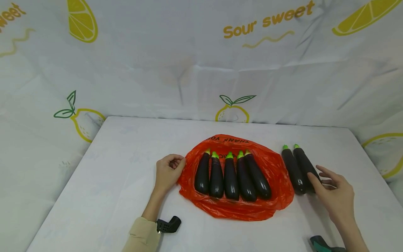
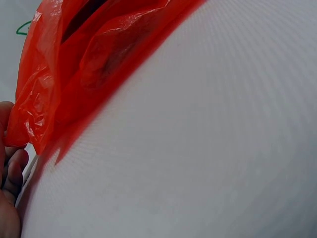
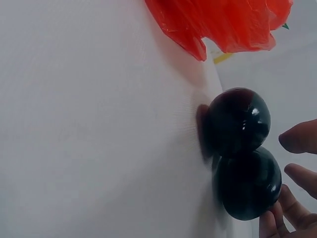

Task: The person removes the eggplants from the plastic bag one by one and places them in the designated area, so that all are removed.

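Observation:
A red plastic bag (image 1: 239,211) lies spread wide on the table, with several dark eggplants (image 1: 231,178) side by side in it, green stem ends pointing away. My left hand (image 1: 168,173) pinches the bag's left edge; the left wrist view shows the red film (image 2: 37,104) between thumb and curled fingers. Right of the bag, two more eggplants lie against each other: an inner one (image 1: 293,169) and an outer one (image 1: 305,162). My right hand (image 1: 338,194) is at the outer one's near end, thumb spread from the fingers. In the right wrist view, fingertips reach the lower eggplant's (image 3: 250,186) side.
The white table (image 1: 126,182) ends at the back against a white cloth (image 1: 141,80) printed with lemons and lettering. A black wrist device (image 1: 169,224) sits at my left wrist, and a dark green one (image 1: 324,244) at my right.

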Demonstrator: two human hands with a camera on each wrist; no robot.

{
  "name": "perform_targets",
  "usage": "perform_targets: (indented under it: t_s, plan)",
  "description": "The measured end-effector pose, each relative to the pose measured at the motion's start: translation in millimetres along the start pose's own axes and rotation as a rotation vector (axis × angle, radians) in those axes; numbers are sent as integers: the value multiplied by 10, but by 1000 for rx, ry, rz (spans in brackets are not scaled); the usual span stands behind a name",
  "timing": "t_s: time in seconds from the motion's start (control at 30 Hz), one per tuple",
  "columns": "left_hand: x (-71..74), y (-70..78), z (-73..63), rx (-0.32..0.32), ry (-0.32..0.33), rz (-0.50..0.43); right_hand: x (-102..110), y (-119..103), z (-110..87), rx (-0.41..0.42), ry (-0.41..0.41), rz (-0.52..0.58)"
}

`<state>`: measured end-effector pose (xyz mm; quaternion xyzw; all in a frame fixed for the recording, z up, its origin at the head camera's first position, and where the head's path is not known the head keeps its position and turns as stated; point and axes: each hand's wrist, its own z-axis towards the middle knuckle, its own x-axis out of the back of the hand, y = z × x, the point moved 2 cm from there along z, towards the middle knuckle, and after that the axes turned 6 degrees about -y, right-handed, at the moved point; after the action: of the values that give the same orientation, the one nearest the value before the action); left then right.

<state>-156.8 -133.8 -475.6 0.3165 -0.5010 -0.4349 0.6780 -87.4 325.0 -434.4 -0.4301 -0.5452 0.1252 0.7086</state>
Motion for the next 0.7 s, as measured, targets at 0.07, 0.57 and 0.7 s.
perform_targets:
  t_s: [0.07,0.57,0.7]
  plan:
    - [0,0,0,0,0,5,8,-21,-7,15,27,7]
    - [1,7,-5,10,-6,3,22,-304,-147,172,53,144]
    - [1,10,-6,15,-7,3,-16,-388,-213,268,26,176]
